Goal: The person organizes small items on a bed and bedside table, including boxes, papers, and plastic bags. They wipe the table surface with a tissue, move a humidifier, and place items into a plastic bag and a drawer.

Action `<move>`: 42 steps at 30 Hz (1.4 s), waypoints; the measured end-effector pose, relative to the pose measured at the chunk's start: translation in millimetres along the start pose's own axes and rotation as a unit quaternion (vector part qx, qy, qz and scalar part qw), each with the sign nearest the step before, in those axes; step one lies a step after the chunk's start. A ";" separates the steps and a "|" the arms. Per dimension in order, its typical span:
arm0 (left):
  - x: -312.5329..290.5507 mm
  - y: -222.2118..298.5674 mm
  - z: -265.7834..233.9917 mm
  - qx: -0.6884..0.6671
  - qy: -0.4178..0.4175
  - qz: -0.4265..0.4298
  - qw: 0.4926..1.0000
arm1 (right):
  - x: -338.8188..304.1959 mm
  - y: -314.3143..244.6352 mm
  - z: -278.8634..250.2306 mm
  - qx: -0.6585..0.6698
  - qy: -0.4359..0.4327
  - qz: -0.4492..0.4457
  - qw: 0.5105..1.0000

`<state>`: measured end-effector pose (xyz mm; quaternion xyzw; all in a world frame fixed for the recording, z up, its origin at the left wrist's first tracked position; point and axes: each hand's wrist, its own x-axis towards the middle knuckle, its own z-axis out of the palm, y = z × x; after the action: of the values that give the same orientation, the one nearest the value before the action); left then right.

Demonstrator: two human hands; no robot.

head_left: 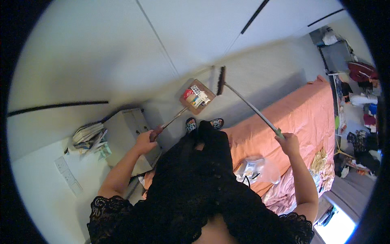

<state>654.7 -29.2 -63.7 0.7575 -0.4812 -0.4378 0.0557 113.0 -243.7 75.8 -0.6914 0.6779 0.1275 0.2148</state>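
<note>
My left hand (144, 142) is closed round the brownish-red grip of a long-handled dustpan (183, 99). Several bits of packaging (196, 96), in red, white and yellow, lie in its pan, low over or on the floor; I cannot tell which. In my right hand (288, 144) is the green-tipped end of a broom's metal handle (256, 110). The broom's dark-bristled head (221, 80) stands just right of the pan, apart from it. Both tools reach forward beyond my feet in dark slippers (216, 123).
To the right runs a bed with an orange sheet (280, 110), a clear plastic bag (260, 168) on it. White wardrobe doors (122, 53) line the far side. A small cabinet (132, 130) with stacked papers (88, 136) stands left. Clothes (363, 142) hang or lie at far right.
</note>
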 end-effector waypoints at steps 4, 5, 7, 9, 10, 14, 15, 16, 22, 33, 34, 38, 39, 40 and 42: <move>-76.9 5.8 -62.6 0.004 -0.026 -0.010 1.000 | 21.8 18.2 28.0 -0.010 -0.010 -0.028 1.000; -98.4 -3.6 -73.5 0.000 -0.018 -0.008 1.000 | 27.5 18.6 35.1 -0.006 -0.013 -0.041 0.999; -136.8 -5.3 -96.1 -0.003 -0.015 -0.010 1.000 | 42.6 21.0 49.6 -0.005 -0.045 -0.077 0.996; -174.0 16.0 -123.8 0.002 -0.024 -0.044 0.999 | 55.9 14.5 67.8 0.001 -0.072 -0.112 0.991; -185.0 11.3 -122.3 -0.012 -0.029 -0.059 0.998 | 62.0 8.1 72.0 -0.019 -0.085 -0.115 0.990; -237.8 -24.5 -120.0 -0.100 -0.003 -0.075 0.992 | 94.8 -35.3 149.3 -0.025 -0.162 -0.144 0.976; -237.7 -20.6 -120.6 -0.121 -0.011 -0.078 0.990 | 99.4 -54.6 161.7 -0.046 -0.197 -0.125 0.971; -233.2 -15.8 -120.9 -0.141 -0.022 -0.077 0.987 | 100.0 -67.6 174.2 -0.042 -0.189 -0.126 0.973; -205.3 17.1 -120.8 -0.229 -0.047 -0.099 0.967 | 119.7 -27.3 165.2 -0.072 -0.159 -0.053 0.983; -70.1 20.6 -99.0 0.004 -0.062 0.006 0.998 | 150.4 135.5 42.4 -0.135 0.018 0.124 0.983; -54.9 24.8 -97.0 0.002 -0.071 0.007 0.997 | 155.9 143.2 43.6 -0.136 0.030 0.132 0.981; -3.3 82.4 -73.7 -0.042 -0.086 0.018 0.995 | 164.4 168.6 70.3 -0.104 0.091 0.181 0.974; 9.0 109.7 -71.4 -0.031 -0.103 -0.036 0.994 | 163.5 167.8 79.7 -0.087 0.106 0.200 0.970; 20.0 136.5 -69.9 -0.018 -0.120 -0.091 0.988 | 158.2 161.1 91.3 -0.040 0.100 0.224 0.969; 49.6 138.5 -65.8 -0.028 -0.127 -0.060 0.990 | 139.9 142.2 130.5 0.099 0.030 0.280 0.954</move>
<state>615.3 -163.4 16.3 0.7217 -0.4254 -0.5459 -0.0110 -6.3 -304.2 -121.5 -0.4525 0.8598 0.0940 0.2172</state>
